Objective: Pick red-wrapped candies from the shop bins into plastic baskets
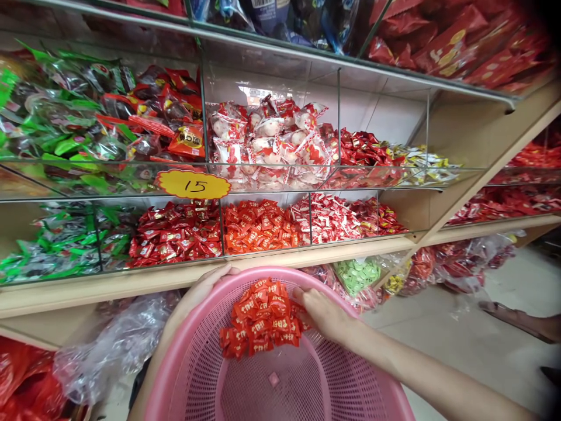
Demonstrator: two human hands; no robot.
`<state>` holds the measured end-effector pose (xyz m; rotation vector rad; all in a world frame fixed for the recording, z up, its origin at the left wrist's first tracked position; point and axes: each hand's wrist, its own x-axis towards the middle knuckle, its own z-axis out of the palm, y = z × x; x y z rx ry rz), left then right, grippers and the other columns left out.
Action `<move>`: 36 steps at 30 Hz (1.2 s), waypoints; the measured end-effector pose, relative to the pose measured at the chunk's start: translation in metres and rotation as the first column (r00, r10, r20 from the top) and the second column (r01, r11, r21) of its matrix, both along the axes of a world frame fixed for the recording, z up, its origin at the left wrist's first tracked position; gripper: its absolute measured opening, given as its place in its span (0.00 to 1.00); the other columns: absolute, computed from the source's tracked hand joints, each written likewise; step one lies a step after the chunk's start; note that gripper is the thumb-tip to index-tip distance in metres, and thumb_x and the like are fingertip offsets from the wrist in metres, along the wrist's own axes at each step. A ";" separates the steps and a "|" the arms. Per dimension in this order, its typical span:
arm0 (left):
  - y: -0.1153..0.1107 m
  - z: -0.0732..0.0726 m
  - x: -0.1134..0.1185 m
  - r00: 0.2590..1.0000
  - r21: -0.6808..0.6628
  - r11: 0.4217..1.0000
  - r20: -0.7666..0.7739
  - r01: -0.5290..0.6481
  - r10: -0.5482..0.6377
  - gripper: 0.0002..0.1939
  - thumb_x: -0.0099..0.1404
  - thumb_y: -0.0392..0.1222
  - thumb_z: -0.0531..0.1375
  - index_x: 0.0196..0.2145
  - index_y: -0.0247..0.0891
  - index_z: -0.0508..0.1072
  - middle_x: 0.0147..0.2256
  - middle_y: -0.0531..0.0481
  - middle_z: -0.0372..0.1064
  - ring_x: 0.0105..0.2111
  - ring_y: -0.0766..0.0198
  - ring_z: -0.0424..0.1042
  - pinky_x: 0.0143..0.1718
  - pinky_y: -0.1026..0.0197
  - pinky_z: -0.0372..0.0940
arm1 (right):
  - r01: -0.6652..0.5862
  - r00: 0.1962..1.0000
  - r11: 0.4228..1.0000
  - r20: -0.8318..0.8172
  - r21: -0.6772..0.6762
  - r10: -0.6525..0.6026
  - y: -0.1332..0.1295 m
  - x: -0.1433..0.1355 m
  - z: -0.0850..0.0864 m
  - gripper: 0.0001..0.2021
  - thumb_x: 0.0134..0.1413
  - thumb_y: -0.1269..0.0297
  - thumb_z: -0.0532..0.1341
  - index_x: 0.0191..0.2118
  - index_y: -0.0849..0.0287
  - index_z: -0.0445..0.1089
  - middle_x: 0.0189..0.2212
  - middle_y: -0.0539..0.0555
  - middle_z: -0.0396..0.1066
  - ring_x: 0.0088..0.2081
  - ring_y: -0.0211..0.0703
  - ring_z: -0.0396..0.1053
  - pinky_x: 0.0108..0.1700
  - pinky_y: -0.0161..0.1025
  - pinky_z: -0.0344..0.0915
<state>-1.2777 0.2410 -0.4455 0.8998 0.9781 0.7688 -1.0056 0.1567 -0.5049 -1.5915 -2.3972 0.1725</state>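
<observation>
A pink plastic basket point(346, 383) with perforated walls stands in front of me, below the shelf edge. My left hand point(214, 279) is at its far left rim, the forearm wrapped along the outside; most of those fingers are hidden behind the rim. Inside, by the far wall, lies a heap of small red wrapped candies point(260, 318) with gold lettering. My right hand point(315, 309) reaches in over the right rim, its fingers curled in against the candies at the heap's right side. The same sort of red candies point(258, 225) fills a shelf compartment just above.
Glass-divided shelves hold several kinds of wrapped sweets, with a yellow price tag point(193, 184) reading 15. Clear plastic bags point(118, 339) hang at lower left. Bagged sweets point(357, 275) lie under the shelf. Another person's foot point(521, 321) shows at right.
</observation>
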 end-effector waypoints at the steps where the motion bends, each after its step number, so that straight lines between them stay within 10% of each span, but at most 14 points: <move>1: 0.000 -0.001 0.000 1.000 -0.001 1.000 0.000 -0.002 0.002 0.13 0.61 0.44 0.58 0.38 0.32 0.75 0.25 0.48 0.76 0.23 0.64 0.72 0.28 0.66 0.65 | -0.021 1.000 1.000 -0.008 -0.004 0.021 -0.001 0.002 0.004 0.07 0.53 0.74 0.54 0.38 0.64 0.66 0.33 0.58 0.70 0.34 0.42 0.66 0.37 0.37 0.63; 13: 0.003 -0.004 -0.001 1.000 0.035 0.999 0.021 -0.002 0.001 0.12 0.59 0.45 0.60 0.35 0.33 0.76 0.27 0.47 0.77 0.26 0.63 0.74 0.31 0.65 0.66 | 0.127 0.992 0.992 0.018 -0.004 -0.127 0.063 -0.019 0.153 0.05 0.53 0.66 0.58 0.34 0.60 0.70 0.25 0.52 0.70 0.27 0.37 0.64 0.29 0.33 0.52; 21: 0.007 -0.015 -0.003 1.000 0.012 1.000 0.013 0.011 -0.011 0.12 0.60 0.47 0.59 0.34 0.36 0.74 0.25 0.49 0.75 0.23 0.65 0.73 0.29 0.66 0.66 | -0.126 0.962 0.985 0.256 0.117 0.092 0.135 -0.052 0.133 0.17 0.51 0.72 0.60 0.49 0.60 0.65 0.45 0.59 0.65 0.43 0.44 0.66 0.37 0.34 0.59; 36: 0.007 -0.017 -0.005 1.000 0.006 1.000 0.031 0.005 -0.006 0.13 0.58 0.48 0.61 0.37 0.37 0.75 0.27 0.50 0.76 0.23 0.66 0.73 0.29 0.66 0.65 | -0.136 0.938 0.988 0.330 0.079 0.103 0.154 -0.065 0.116 0.13 0.52 0.69 0.61 0.45 0.60 0.69 0.45 0.60 0.63 0.45 0.46 0.65 0.39 0.35 0.61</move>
